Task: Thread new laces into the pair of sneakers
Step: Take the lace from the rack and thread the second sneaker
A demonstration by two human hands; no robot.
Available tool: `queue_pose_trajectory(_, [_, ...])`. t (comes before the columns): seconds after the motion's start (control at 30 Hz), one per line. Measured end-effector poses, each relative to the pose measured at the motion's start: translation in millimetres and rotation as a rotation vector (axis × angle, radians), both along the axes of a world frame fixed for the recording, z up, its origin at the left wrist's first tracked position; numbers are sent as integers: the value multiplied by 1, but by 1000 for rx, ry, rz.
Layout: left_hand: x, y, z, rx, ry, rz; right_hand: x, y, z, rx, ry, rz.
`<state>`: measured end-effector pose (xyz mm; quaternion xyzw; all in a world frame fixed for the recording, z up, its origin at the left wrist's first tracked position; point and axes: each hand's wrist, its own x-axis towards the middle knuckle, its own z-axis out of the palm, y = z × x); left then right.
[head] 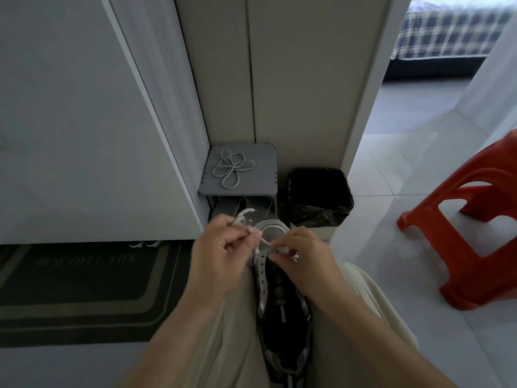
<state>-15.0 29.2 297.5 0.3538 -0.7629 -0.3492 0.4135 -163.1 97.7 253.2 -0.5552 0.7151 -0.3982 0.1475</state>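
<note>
The sneaker (282, 303) lies on the lap, toe at twelve o'clock. Left hand (221, 247) and right hand (305, 256) each pinch the lace (245, 213) there; I'd level both ends before crossing upward.

Dark grey/black sneaker (282, 317) w/ silver trim, lengthwise on lap (237, 317), toe pointing away, opening up. White lace (246, 212) at toe-end eyelets, free end curling up left of toe. Second lace (233, 167), loose looped tangle, flat on grey stool (263, 175) beyond.
</note>
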Motion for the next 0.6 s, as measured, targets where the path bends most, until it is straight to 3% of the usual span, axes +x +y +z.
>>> queue_pose_trajectory(0.2, [36, -19, 38, -24, 166, 79, -6, -1, -6, 148, 38, -50])
queue_pose_trajectory(0.3, [45, -26, 45, -78, 105, 87, -1, -2, 2, 65, -30, -66])
queue_pose_trajectory(0.47, [48, -33, 48, 37, -88, 13, 12, 0, 25, -61, -182, -67])
queue_pose_trajectory(0.6, [50, -28, 42, 77, -77, -54, 21, 2, 43, -179, -171, 9])
